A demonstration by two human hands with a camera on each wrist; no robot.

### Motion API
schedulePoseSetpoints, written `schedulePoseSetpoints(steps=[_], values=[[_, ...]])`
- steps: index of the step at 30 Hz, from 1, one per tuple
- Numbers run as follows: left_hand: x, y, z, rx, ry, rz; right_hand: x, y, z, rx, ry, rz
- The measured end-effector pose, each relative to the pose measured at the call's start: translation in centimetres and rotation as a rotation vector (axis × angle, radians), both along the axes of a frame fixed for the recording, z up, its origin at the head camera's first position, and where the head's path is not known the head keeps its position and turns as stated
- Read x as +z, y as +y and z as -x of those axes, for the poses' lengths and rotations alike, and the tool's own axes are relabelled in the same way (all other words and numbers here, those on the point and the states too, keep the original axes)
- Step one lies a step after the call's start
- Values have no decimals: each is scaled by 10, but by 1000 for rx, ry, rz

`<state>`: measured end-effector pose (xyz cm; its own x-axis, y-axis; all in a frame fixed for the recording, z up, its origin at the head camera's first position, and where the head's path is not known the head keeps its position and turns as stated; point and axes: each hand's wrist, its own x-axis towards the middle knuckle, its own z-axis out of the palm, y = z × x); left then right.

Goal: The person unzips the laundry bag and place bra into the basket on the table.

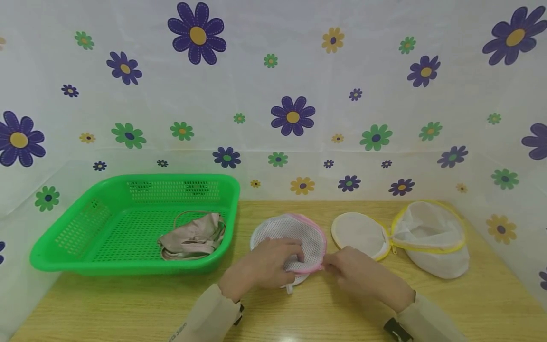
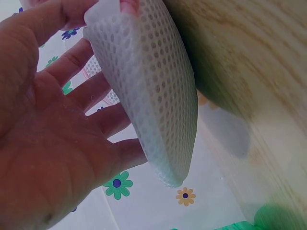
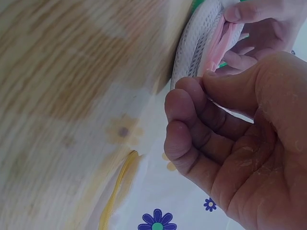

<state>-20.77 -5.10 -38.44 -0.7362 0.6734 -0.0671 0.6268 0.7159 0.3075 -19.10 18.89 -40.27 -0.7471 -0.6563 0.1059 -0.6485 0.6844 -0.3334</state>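
A round white mesh laundry bag (image 1: 273,227) with a pink zipper rim (image 1: 321,232) rests on the table in front of me. My left hand (image 1: 269,261) holds the bag at its near rim, its fingers over the mesh. In the left wrist view the white mesh (image 2: 153,86) stands between the spread fingers and the table. At the rim's right end my right hand (image 1: 361,273) pinches the zipper's end between thumb and forefinger, its other fingers curled; the pull itself is mostly hidden. The right wrist view shows that thumb (image 3: 235,88) against the pink edge (image 3: 218,48).
At the left stands a green plastic basket (image 1: 55,259) with a crumpled beige satiny cloth (image 1: 194,237) in it. A white bag with a yellow zipper (image 1: 440,261) lies at the right, its round lid (image 1: 359,232) folded open. A flowered curtain (image 1: 239,85) hangs behind the wooden table (image 1: 171,299).
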Motion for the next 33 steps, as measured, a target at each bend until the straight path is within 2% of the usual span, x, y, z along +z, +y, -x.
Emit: schedulePoseSetpoints(steps=[10, 23, 33], values=[[0, -2, -1, 28, -36, -13, 0, 2, 2, 0, 27, 16], [-1, -1, -2, 22, -21, -9, 4, 8, 4, 11, 7, 30], [0, -1, -2, 17, -16, -7, 2, 9, 4, 9, 40, 34]])
